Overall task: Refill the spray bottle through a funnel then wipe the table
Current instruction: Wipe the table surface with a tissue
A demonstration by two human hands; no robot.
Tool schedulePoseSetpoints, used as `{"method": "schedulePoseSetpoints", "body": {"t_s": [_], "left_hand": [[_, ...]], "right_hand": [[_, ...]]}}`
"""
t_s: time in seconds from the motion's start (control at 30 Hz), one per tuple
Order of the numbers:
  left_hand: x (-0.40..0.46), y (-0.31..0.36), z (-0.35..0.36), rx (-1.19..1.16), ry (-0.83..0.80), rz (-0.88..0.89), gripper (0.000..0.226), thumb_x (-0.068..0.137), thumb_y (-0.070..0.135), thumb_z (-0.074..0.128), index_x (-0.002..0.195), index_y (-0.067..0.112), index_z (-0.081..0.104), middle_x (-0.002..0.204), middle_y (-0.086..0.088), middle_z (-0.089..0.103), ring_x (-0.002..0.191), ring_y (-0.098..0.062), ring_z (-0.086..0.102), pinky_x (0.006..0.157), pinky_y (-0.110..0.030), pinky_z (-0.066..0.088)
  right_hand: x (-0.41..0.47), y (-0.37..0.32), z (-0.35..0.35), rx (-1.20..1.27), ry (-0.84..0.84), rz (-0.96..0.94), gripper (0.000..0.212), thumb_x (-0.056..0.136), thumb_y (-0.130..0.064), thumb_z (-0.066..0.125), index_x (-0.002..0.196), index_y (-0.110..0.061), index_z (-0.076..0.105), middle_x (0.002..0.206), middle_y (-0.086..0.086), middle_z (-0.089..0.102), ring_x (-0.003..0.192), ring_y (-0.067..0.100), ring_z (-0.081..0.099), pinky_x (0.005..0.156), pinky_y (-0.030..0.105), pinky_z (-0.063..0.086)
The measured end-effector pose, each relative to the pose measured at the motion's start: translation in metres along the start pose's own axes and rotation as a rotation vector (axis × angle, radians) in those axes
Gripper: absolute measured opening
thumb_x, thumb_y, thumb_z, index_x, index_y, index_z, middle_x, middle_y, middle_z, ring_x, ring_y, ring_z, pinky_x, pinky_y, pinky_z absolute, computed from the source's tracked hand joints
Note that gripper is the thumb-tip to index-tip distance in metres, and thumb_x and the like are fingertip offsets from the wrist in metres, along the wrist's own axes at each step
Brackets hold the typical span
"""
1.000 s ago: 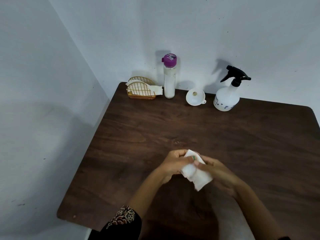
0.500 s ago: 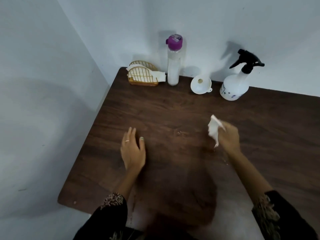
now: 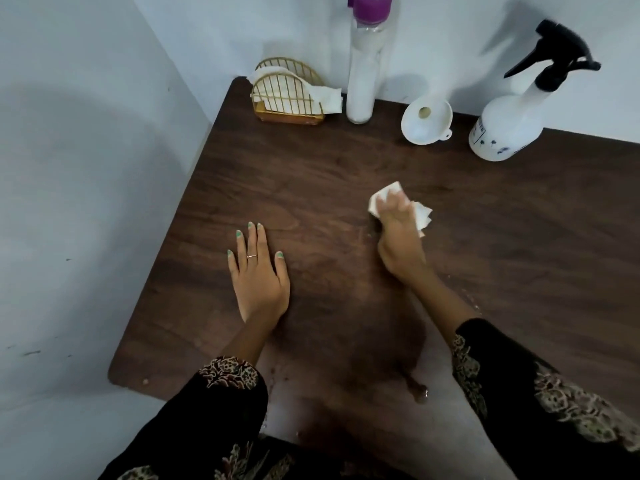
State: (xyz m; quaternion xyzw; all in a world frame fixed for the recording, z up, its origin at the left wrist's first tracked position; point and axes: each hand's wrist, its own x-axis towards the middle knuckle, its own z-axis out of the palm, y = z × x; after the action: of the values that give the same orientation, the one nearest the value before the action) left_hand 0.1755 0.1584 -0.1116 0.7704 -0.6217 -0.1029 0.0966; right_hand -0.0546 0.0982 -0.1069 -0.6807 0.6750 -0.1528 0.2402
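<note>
My right hand [image 3: 398, 237] presses a folded white tissue [image 3: 420, 213] flat onto the dark wooden table [image 3: 311, 168] near its middle, fingers spread over it. My left hand [image 3: 258, 275] rests flat on the table to the left, fingers straight, holding nothing. At the back right stands the white spray bottle [image 3: 509, 129] with its black trigger head on. A white funnel [image 3: 426, 121] lies on the table just left of it. A tall clear bottle [image 3: 363, 77] with a purple cap stands further left against the wall.
A gold wire napkin holder [image 3: 289, 93] with white tissues sits in the back left corner. Walls close off the table's back and left sides. Small wet drops [image 3: 420, 393] show near the front edge.
My right hand has come down from holding the tissue in the air to pressing it on the table. My left hand stays flat. The camera has moved closer.
</note>
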Motion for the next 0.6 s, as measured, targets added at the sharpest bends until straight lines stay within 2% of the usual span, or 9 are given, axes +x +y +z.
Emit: {"method": "schedulePoseSetpoints", "body": {"t_s": [0.1, 0.2, 0.3, 0.4, 0.47, 0.5, 0.53, 0.57, 0.6], "left_hand": [[0.001, -0.001, 0.000, -0.015, 0.002, -0.008, 0.057, 0.097, 0.034, 0.027, 0.150, 0.014, 0.017, 0.158, -0.003, 0.015, 0.147, -0.022, 0.007, 0.118, -0.043, 0.006], [0.000, -0.001, -0.001, -0.037, 0.000, -0.014, 0.057, 0.097, 0.033, 0.024, 0.150, 0.015, 0.017, 0.159, -0.002, 0.014, 0.147, -0.020, 0.005, 0.118, -0.041, 0.003], [0.000, 0.000, -0.003, -0.035, 0.006, -0.008, 0.057, 0.096, 0.033, 0.023, 0.150, 0.014, 0.018, 0.158, -0.003, 0.015, 0.147, -0.021, 0.006, 0.118, -0.041, 0.003], [-0.001, 0.001, -0.003, -0.034, 0.003, -0.007, 0.054, 0.099, 0.031, 0.026, 0.150, 0.014, 0.017, 0.159, -0.003, 0.014, 0.147, -0.021, 0.006, 0.118, -0.041, 0.004], [-0.001, 0.001, -0.003, -0.032, 0.002, -0.012, 0.054, 0.100, 0.031, 0.029, 0.150, 0.014, 0.016, 0.159, -0.003, 0.014, 0.147, -0.022, 0.006, 0.119, -0.042, 0.005], [-0.001, 0.001, -0.003, -0.027, 0.004, -0.014, 0.054, 0.100, 0.031, 0.029, 0.150, 0.013, 0.016, 0.159, -0.003, 0.014, 0.147, -0.022, 0.006, 0.119, -0.042, 0.006], [0.000, 0.001, -0.003, -0.022, 0.003, -0.012, 0.055, 0.100, 0.032, 0.029, 0.150, 0.013, 0.016, 0.159, -0.003, 0.014, 0.147, -0.022, 0.006, 0.119, -0.043, 0.006], [-0.001, 0.001, -0.003, -0.019, 0.001, -0.012, 0.055, 0.100, 0.032, 0.029, 0.150, 0.013, 0.016, 0.159, -0.003, 0.014, 0.147, -0.022, 0.006, 0.119, -0.043, 0.007], [-0.001, 0.001, -0.002, -0.019, -0.001, -0.011, 0.055, 0.100, 0.032, 0.029, 0.150, 0.013, 0.016, 0.159, -0.003, 0.014, 0.147, -0.022, 0.006, 0.119, -0.043, 0.007]], "right_hand": [[-0.033, -0.033, 0.038, 0.030, -0.069, -0.301, 0.064, 0.080, 0.013, 0.033, 0.143, 0.000, 0.031, 0.151, 0.024, 0.021, 0.143, 0.028, 0.008, 0.116, 0.028, -0.012], [-0.075, -0.059, 0.058, -0.022, -0.225, -0.560, 0.075, 0.069, -0.001, 0.021, 0.142, 0.002, 0.031, 0.151, 0.022, 0.025, 0.143, 0.031, 0.013, 0.116, 0.035, -0.010], [-0.090, -0.054, 0.043, -0.028, -0.359, -0.725, 0.070, 0.076, -0.008, 0.015, 0.143, -0.003, 0.031, 0.153, 0.015, 0.025, 0.143, 0.024, 0.010, 0.116, 0.032, -0.007], [-0.057, -0.014, 0.012, 0.065, -0.289, -0.547, 0.052, 0.092, -0.003, 0.029, 0.141, -0.022, 0.037, 0.151, 0.005, 0.033, 0.141, 0.019, 0.025, 0.118, 0.030, 0.008], [-0.027, 0.016, -0.025, 0.061, -0.164, -0.441, 0.034, 0.098, -0.011, 0.040, 0.126, -0.029, 0.046, 0.132, -0.005, 0.048, 0.123, 0.010, 0.041, 0.112, 0.033, 0.026], [-0.015, 0.035, -0.042, 0.054, -0.075, -0.361, 0.024, 0.099, -0.013, 0.042, 0.118, -0.022, 0.054, 0.120, -0.004, 0.053, 0.111, 0.008, 0.046, 0.105, 0.032, 0.032], [-0.004, 0.055, -0.057, 0.030, -0.015, -0.212, 0.024, 0.099, -0.012, 0.041, 0.116, -0.010, 0.057, 0.117, 0.002, 0.054, 0.107, 0.008, 0.050, 0.102, 0.030, 0.033], [0.006, 0.070, -0.070, -0.037, -0.002, -0.105, 0.032, 0.096, -0.004, 0.036, 0.122, 0.001, 0.054, 0.124, 0.010, 0.053, 0.115, 0.012, 0.050, 0.107, 0.027, 0.029], [0.017, 0.078, -0.078, -0.026, -0.006, -0.009, 0.044, 0.089, 0.007, 0.033, 0.131, 0.005, 0.046, 0.137, 0.018, 0.045, 0.129, 0.022, 0.042, 0.114, 0.029, 0.020]]}}
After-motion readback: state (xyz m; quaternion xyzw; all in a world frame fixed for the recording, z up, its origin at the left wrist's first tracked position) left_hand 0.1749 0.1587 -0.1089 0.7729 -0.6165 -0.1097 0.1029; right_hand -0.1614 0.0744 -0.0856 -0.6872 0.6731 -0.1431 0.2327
